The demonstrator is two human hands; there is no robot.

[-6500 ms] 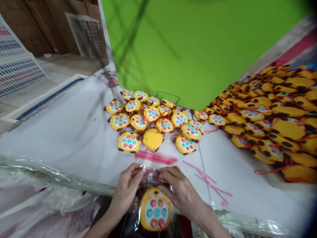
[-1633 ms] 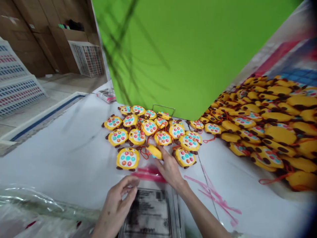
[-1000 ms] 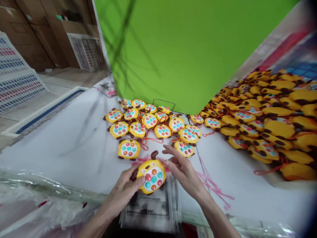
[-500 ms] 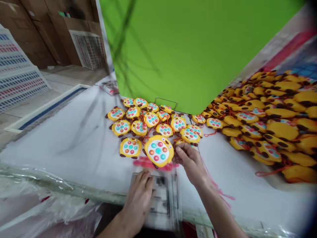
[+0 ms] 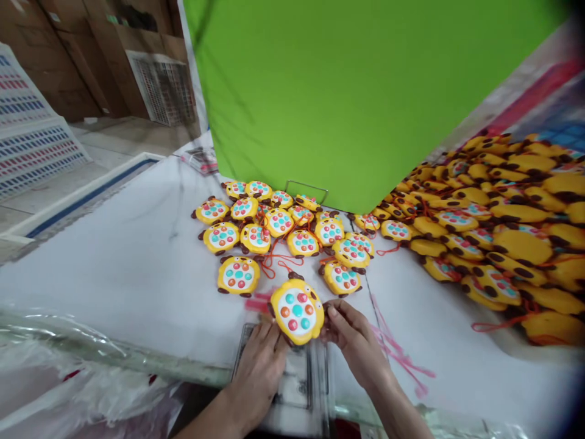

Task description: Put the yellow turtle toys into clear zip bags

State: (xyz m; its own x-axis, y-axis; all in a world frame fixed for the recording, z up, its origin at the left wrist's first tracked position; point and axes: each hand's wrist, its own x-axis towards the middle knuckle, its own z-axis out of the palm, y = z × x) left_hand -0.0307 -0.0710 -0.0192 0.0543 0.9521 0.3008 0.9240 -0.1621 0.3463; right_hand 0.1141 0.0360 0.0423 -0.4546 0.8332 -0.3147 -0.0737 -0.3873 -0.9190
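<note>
My right hand [image 5: 354, 335] pinches a yellow animal-shaped push-button toy [image 5: 297, 310] by a brown part on its right side. The toy has a white face plate with red, orange and teal buttons, and an orange cord loop at its top. My left hand [image 5: 260, 372] lies along a clear plastic package [image 5: 299, 378] with black printed lines at the table's near edge, fingers bent around its upper left part. The toy's lower left edge overlaps my left fingertips and partly hides them. A pink strip [image 5: 256, 303] shows just beyond that hand.
Several similar toys [image 5: 237, 275] lie loose on the white table [image 5: 137, 268]. A large heap of them [image 5: 521, 241] covers the right side. A green board [image 5: 329, 103] stands at the back. Pink ties [image 5: 406, 360] lie right of my right hand. Clear plastic film [image 5: 91, 378] hangs at front left.
My right hand has brought the toy closer to me, down over the package and my left fingertips. A toy behind it and its orange cord now show more fully.
</note>
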